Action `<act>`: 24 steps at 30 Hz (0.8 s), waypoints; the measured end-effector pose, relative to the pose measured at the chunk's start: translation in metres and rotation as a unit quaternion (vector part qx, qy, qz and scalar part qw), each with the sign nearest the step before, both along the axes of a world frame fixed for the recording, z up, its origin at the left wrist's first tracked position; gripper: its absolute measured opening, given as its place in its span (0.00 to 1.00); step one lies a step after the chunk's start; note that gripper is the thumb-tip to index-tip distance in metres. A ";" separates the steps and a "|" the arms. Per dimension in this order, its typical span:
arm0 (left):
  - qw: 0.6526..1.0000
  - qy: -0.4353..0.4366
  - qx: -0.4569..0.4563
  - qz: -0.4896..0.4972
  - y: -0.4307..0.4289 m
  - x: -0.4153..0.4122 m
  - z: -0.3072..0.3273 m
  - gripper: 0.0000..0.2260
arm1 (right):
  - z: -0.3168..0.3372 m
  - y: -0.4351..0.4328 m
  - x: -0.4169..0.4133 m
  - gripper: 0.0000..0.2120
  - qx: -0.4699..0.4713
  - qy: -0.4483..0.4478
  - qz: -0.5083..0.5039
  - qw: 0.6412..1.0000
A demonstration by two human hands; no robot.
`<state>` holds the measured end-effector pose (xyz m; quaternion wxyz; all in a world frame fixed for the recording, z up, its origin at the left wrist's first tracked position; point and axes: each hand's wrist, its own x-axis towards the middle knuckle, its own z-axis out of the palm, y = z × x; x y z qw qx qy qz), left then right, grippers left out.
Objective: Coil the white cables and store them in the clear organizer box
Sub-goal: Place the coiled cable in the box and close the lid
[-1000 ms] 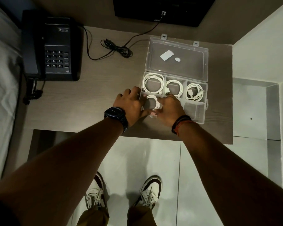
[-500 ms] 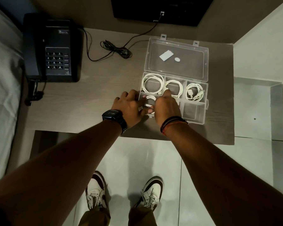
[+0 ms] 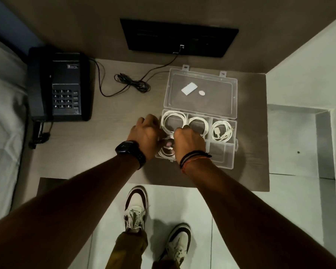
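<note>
A black push-button desk telephone (image 3: 63, 85) sits at the far left of a grey wood-grain table (image 3: 109, 136). To its right lies a tangled black cord (image 3: 133, 84), running up to a black wall panel (image 3: 179, 37). Two white-and-brown sneakers (image 3: 136, 208) stand on pale floor tiles (image 3: 231, 220) nearby.

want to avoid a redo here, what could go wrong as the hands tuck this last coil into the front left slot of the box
The coil under both hands, left hand and right hand, may spring loose once released, since the fingers seem to be pressing it down.

Loops could ride over the divider toward the far-left coil, so the open lid might not shut flat.

The organizer box looks light; pushing may slide it on the table.
</note>
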<state>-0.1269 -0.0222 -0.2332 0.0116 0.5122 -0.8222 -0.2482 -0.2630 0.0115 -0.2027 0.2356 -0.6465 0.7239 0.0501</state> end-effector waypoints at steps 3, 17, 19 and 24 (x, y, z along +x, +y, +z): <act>0.993 0.077 0.003 0.084 -0.028 -0.013 0.005 0.09 | -0.001 -0.004 -0.012 0.10 0.012 -0.032 -0.012 0.999; 0.881 0.137 0.274 0.360 -0.132 -0.071 0.013 0.13 | -0.025 -0.059 -0.152 0.21 -0.060 -0.060 -0.406 0.910; 0.882 0.151 0.271 0.355 -0.133 -0.076 0.012 0.10 | -0.034 -0.064 -0.165 0.18 0.015 -0.123 -0.422 0.898; 0.873 0.219 0.233 0.368 -0.122 -0.078 0.016 0.12 | -0.025 -0.057 -0.183 0.11 -0.013 -0.181 -0.430 0.884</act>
